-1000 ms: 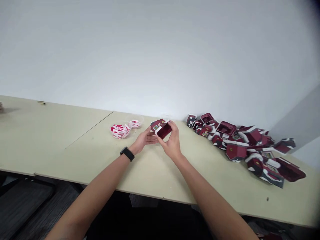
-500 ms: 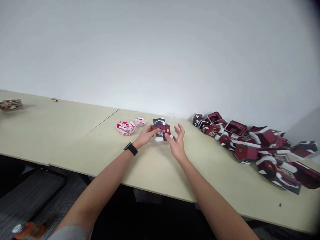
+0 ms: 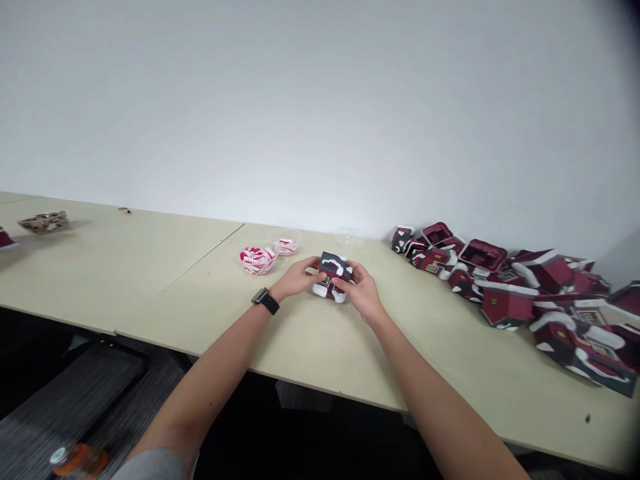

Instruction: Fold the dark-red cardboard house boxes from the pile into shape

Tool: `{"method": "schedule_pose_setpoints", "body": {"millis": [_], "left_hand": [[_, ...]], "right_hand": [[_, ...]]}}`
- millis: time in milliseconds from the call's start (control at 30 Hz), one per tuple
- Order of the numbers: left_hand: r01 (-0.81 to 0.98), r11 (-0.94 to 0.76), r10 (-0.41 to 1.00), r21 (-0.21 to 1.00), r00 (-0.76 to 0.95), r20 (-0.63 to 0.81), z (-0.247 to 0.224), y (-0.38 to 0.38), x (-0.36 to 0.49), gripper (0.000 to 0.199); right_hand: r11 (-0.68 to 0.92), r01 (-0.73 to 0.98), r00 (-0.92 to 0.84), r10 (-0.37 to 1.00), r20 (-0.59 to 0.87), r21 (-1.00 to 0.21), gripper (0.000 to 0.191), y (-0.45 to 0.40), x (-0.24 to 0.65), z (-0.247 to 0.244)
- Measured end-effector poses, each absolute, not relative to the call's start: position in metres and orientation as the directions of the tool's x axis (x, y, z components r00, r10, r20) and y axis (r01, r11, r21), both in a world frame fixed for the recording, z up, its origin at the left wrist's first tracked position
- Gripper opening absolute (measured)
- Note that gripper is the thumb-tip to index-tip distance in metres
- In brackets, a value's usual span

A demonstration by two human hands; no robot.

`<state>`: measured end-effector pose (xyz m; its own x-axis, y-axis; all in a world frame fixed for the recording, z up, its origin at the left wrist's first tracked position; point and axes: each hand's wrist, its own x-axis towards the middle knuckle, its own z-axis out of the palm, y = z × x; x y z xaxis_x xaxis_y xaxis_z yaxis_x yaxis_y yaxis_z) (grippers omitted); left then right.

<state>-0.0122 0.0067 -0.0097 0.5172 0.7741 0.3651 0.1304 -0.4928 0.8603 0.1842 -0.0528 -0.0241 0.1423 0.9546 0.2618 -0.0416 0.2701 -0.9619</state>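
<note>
A small model house (image 3: pixel 335 268) with dark red walls and a dark roof edged in white sits between my two hands over the table. My left hand (image 3: pixel 299 277) grips its left side, the thumb on the front wall. On the opposite side, my right hand (image 3: pixel 363 292) holds it, its thumb also on the front. Fingers behind the house are partly hidden. Beyond my left hand stand a clear bowl (image 3: pixel 257 260) of red and white pieces and a second clear bowl (image 3: pixel 286 247) with similar pieces.
A heap of similar model houses (image 3: pixel 507 305) covers the table's right side. Near the wall is a clear container (image 3: pixel 349 238). Far left sits a bowl of brown pieces (image 3: pixel 45 222). A bottle with orange contents (image 3: pixel 80 460) is below the table (image 3: pixel 200 313).
My right hand has closed onto the house, where its fingers were spread before. The house has tipped so more roof shows and has come slightly nearer. The view has shifted a little left.
</note>
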Motion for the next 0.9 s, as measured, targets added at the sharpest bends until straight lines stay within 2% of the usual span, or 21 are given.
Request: {"method": "schedule_pose_setpoints", "body": {"millis": [133, 267, 367, 467, 533, 633, 900], "left_hand": [[0.307, -0.554, 0.802, 0.774, 0.445, 0.398, -0.003, 0.006, -0.018, 0.061], [0.582, -0.519, 0.834, 0.626, 0.186, 0.519, 0.013, 0.012, -0.040, 0.050], [0.756, -0.361, 0.815, 0.546, -0.028, 0.578, 0.024, 0.018, -0.066, 0.038], [0.885, -0.067, 0.784, 0.462, -0.239, 0.572, 0.027, 0.023, -0.094, 0.030], [0.909, 0.100, 0.783, 0.405, -0.323, 0.532, 0.026, 0.025, -0.110, 0.033], [0.910, 0.239, 0.805, 0.340, -0.381, 0.454, 0.022, 0.027, -0.124, 0.034], [0.926, 0.262, 0.853, 0.272, -0.354, 0.384, 0.021, 0.030, -0.126, 0.035]], "right_hand": [[0.266, -0.034, 0.196, 0.947, 0.254, -0.963, 0.070, -0.054, 0.183, -0.024], [0.250, -0.027, 0.239, 0.942, 0.237, -0.968, 0.069, -0.053, 0.181, -0.025], [0.234, -0.055, 0.269, 0.940, 0.212, -0.971, 0.070, -0.052, 0.181, -0.025], [0.215, -0.080, 0.293, 0.938, 0.183, -0.973, 0.071, -0.051, 0.180, -0.025], [0.215, -0.087, 0.301, 0.936, 0.180, -0.973, 0.069, -0.051, 0.180, -0.025], [0.210, -0.090, 0.303, 0.937, 0.174, -0.974, 0.066, -0.051, 0.180, -0.024], [0.206, -0.112, 0.306, 0.938, 0.163, -0.972, 0.066, -0.051, 0.179, -0.024]]}}
